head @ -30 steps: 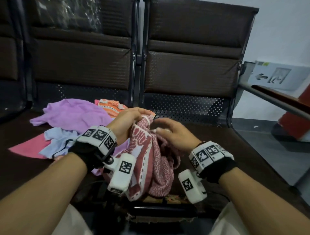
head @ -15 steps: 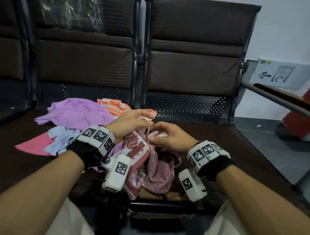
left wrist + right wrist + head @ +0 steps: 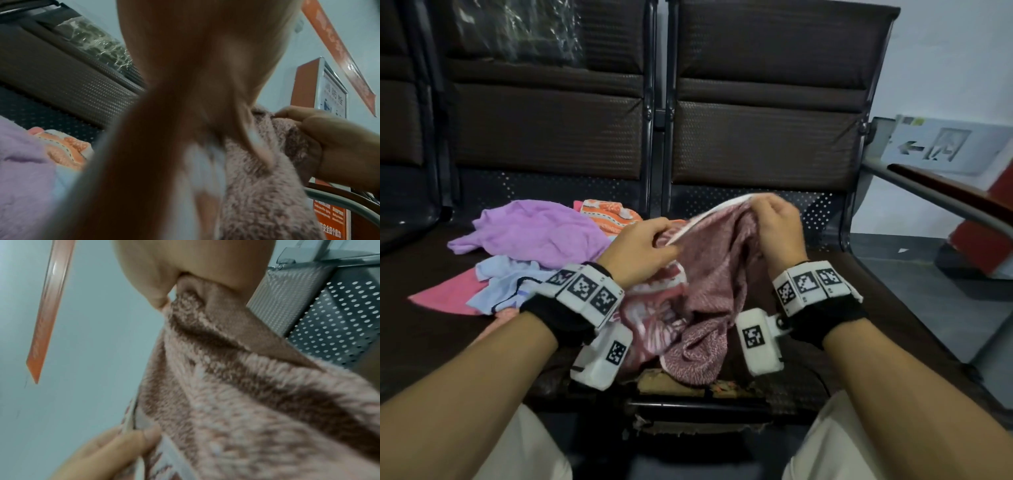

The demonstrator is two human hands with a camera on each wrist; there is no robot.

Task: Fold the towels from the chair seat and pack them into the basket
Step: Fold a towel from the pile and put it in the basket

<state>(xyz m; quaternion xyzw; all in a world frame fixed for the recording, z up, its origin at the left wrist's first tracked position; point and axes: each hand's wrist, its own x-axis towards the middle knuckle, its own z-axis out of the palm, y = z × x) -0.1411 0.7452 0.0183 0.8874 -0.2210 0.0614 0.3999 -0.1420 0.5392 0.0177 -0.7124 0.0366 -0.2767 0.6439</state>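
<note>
while both hands hold the mottled maroon-and-white terry towel [image 3: 717, 274] up over the near edge of the dark brown chair seat [image 3: 424, 329], the fold is not yet started and the grip looks thin. the left hand [image 3: 640, 250] pinches the pale hem low on the left, and the right hand [image 3: 777, 226] is clenched round a bunched corner higher and farther right; the hem runs taut between them while the rest of the cloth hangs crumpled toward the seat's front edge.

the likeliest trouble, as i judge it, is the left pinch sliding off the hem when the towel is pulled wide, dropping that side into the lap or off the seat. the bunched right corner may hide a twist, which would give a crooked fold.

the lilac fleecy towel [image 3: 534, 229], pale blue cloth [image 3: 506, 284], pink flat cloth [image 3: 448, 298] and orange patterned towel [image 3: 606, 212] lie heaped just left; a wide sweep could drag them. no basket is in view, so where the folded piece goes cannot be told.
</note>
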